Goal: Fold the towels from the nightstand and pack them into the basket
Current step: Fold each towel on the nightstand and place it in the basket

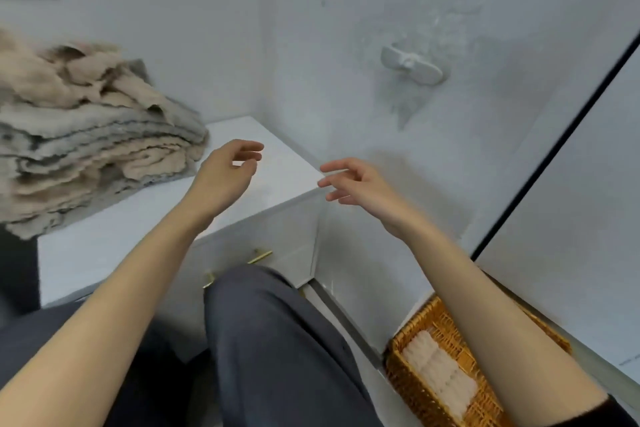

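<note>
The fingers (247, 146) of the left hand (225, 172) are loosely curled and hold nothing. The right hand (353, 182) is just as slack and empty, hanging off the corner of the nightstand (104, 246). Both hands are apart from the towels (86, 135), which lie in a ragged, uneven heap at the left end of the nightstand, with the lower layers sagging over its front edge. The main risk I see is there: a tug on a middle layer would likely drag the whole heap to the floor, so the top towel should be lifted clear. The basket (398, 367) stands low by the wall under the right forearm, with one folded towel (436, 374) inside. A careless drop could miss it or undo the fold.
</note>
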Tool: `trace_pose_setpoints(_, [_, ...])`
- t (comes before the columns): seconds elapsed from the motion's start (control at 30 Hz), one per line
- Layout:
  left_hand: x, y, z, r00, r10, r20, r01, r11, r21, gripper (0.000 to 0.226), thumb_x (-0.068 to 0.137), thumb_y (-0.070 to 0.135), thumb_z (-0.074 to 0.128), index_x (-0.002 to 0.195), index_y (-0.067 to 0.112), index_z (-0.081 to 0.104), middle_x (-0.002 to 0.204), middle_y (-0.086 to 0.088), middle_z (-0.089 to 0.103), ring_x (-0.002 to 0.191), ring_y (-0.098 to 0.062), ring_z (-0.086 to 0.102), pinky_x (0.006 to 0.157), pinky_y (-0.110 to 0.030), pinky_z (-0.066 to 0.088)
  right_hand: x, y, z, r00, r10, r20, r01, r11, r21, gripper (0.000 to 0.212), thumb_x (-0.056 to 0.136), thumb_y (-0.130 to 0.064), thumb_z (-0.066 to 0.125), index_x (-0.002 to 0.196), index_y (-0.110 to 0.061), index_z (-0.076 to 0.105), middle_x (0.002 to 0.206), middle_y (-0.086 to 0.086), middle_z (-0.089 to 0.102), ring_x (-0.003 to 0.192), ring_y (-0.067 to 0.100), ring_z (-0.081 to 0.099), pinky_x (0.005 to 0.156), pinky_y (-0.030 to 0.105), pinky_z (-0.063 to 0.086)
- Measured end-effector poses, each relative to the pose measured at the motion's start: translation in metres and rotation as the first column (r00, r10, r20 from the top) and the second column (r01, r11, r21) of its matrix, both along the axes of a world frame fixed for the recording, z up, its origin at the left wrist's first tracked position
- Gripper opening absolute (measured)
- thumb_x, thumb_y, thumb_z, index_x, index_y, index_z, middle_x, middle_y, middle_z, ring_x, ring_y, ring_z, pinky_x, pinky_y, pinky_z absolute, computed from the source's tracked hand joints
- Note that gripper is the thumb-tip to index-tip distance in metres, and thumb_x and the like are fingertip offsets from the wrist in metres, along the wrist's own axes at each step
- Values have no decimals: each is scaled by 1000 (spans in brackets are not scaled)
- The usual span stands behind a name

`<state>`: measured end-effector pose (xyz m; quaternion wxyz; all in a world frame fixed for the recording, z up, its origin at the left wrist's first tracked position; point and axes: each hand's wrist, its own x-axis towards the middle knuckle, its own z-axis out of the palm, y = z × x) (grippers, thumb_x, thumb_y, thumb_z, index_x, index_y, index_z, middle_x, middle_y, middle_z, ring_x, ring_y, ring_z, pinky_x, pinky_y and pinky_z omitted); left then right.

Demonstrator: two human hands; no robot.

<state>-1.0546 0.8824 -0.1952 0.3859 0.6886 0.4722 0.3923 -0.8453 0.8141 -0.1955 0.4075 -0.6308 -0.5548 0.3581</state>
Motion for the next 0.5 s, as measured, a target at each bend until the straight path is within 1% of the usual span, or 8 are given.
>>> trace_pose_setpoints(0.1, [-36, 10, 3, 996, 85, 6, -85, 995, 41, 32, 94, 9, 45, 119, 24, 57, 118, 4, 62, 103, -14, 57, 89, -29, 48, -24, 23, 12, 998, 60, 11, -61, 998, 29, 24, 94, -18, 51, 116, -22, 61, 104, -7, 70, 91, 13, 69, 91, 31, 52])
trace_pose_setpoints(0.17, [-59, 16, 0, 986, 163, -17, -159, 979, 128, 32, 93, 8, 46, 121, 19, 57, 115, 3, 62, 98, -11, 57, 77, -16, 44, -42, 40, 17, 995, 99, 26, -99, 994, 37, 24, 94, -18, 50, 116, -22, 60, 106, -6, 69, 92, 13, 68, 92, 33, 51])
trace_pose_setpoints(0.23, [-80, 20, -3, 965, 259, -37, -243, 941, 234, 29, 93, 9, 48, 120, 17, 57, 112, 4, 62, 96, -10, 56, 74, -14, 41, -64, 59, 22, 990, 132, 40, -134, 990, 52, 24, 94, -17, 49, 116, -21, 60, 108, -4, 68, 93, 16, 67, 92, 35, 51])
trace_pose_setpoints(0.27, [-87, 21, -5, 953, 299, -46, -275, 920, 281, 30, 94, 11, 49, 122, 17, 56, 114, 4, 62, 98, -10, 55, 78, -17, 42, -74, 67, 23, 989, 141, 41, -143, 988, 63, 24, 94, -16, 49, 115, -20, 61, 109, -3, 67, 93, 17, 67, 92, 36, 51])
trace_pose_setpoints(0.33, [-103, 27, -9, 921, 379, -93, -315, 862, 396, 34, 93, 11, 51, 126, 14, 55, 121, 0, 60, 109, -15, 52, 91, -29, 45, -96, 85, 26, 986, 160, 43, -164, 982, 94, 22, 94, -16, 50, 111, -22, 61, 109, -3, 66, 91, 16, 66, 92, 37, 51])
trace_pose_setpoints(0.37, [-109, 29, -11, 899, 419, -129, -322, 830, 457, 35, 92, 11, 52, 128, 13, 55, 124, -2, 58, 116, -18, 48, 98, -34, 42, -105, 93, 27, 985, 163, 52, -168, 979, 116, 20, 94, -17, 50, 109, -24, 62, 108, -4, 66, 90, 16, 66, 91, 37, 51])
trace_pose_setpoints(0.43, [-119, 36, -14, 839, 506, -202, -325, 762, 560, 38, 91, 12, 54, 130, 13, 54, 129, -3, 55, 124, -20, 40, 105, -33, 33, -125, 110, 29, 982, 170, 81, -181, 970, 162, 19, 94, -18, 51, 107, -26, 61, 109, -6, 64, 92, 16, 65, 91, 36, 51])
trace_pose_setpoints(0.5, [-128, 45, -17, 773, 574, -270, -313, 715, 625, 41, 91, 14, 54, 132, 13, 53, 136, -4, 50, 131, -23, 36, 110, -36, 26, -144, 128, 30, 978, 174, 113, -194, 961, 196, 21, 93, -17, 51, 111, -26, 59, 116, -6, 62, 100, 17, 62, 93, 36, 50])
